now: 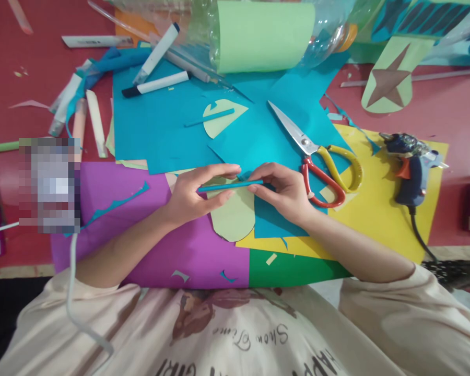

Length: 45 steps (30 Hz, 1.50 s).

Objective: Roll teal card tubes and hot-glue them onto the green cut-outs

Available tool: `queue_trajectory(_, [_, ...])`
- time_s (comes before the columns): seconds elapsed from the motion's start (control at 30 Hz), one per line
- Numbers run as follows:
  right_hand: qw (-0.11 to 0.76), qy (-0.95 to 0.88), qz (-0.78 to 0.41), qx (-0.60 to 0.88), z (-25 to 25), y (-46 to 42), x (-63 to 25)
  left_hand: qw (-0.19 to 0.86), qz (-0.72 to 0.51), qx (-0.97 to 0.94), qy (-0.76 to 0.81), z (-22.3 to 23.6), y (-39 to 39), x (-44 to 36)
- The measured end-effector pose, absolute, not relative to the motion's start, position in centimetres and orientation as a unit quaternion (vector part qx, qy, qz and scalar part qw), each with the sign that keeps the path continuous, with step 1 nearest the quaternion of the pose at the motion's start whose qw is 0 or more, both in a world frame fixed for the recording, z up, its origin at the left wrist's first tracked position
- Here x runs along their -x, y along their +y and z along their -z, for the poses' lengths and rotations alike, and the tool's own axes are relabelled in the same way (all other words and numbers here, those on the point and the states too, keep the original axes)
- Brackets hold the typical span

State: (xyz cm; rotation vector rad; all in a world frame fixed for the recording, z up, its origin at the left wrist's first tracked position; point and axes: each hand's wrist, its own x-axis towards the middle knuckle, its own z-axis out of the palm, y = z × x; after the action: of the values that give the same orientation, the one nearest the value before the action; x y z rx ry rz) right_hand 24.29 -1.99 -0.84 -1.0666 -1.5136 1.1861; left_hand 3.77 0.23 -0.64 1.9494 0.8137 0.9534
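Observation:
A thin blue paper stick (231, 185) lies level between my two hands. My left hand (191, 193) has the left end in the crook between thumb and forefinger, its fingers reaching along the stick. With thumb and fingers closed, my right hand (280, 188) pinches the right end. Beneath them is a pale green paper piece (233, 216) with a rounded lower edge; the hands hide its upper part. Further off, a second blue stick (209, 117) lies across a pale green teardrop-shaped cutout (223, 125). Scissors (309, 151) with one red and one yellow handle rest beside my right hand.
Blue (141, 125), purple (141, 250), yellow (399, 219) and green paper sheets (293, 271) overlap on the red table (8, 94). A glue gun (413, 172) is at right. Markers (156, 83) and a plastic bottle (329, 31) wrapped in green paper lie behind. A white cable (72, 292) hangs at left.

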Motion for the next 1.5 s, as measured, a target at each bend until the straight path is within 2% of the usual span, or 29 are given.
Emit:
queue_trajectory(0.2, [0.457, -0.615, -0.476, 0.431, 0.84, -2.05, -24.31, 0.342, -0.379, -0.809, 0.292, 0.74, 0.81, -3.84])
queue_trajectory(0.63, [0.46, -0.677, -0.423, 0.389, 0.76, -1.69, -24.59, 0.409, -0.338, -0.766, 0.363, 0.25, 0.67, -3.85])
queue_trajectory(1.0, [0.468, -0.693, -0.415, 0.358, 0.86, -1.56, -24.46, 0.417, -0.32, -0.761, 0.381, 0.09, 0.62, -3.92])
queue_trajectory(1.5, [0.444, -0.647, -0.491, 0.378, 0.58, -1.58, -24.92, 0.401, -0.303, -0.765, 0.403, 0.13, 0.71, -4.05])
